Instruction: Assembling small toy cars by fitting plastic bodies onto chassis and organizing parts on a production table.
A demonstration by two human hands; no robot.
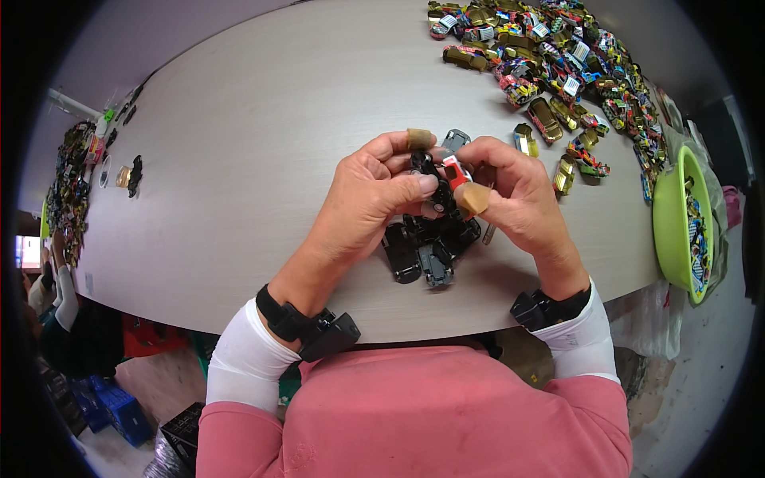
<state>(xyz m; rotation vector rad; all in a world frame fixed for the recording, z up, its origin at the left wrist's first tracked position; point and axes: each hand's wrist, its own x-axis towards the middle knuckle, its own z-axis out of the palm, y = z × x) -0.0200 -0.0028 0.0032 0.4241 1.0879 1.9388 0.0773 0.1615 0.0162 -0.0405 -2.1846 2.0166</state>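
My left hand is closed on a black toy car chassis, held between thumb and fingers. Right beside it, my right hand pinches a small red and white toy car body. The two parts are close together; whether they touch I cannot tell. Tan tape or finger cots wrap a fingertip of the left hand and the right thumb. Under my hands lies a small heap of black chassis, with a grey one at its near edge. Another grey part lies just beyond my fingers.
A large pile of colourful toy car bodies covers the far right of the table. A green basin with more parts stands at the right edge. Another pile lies far left, near another person's arm.
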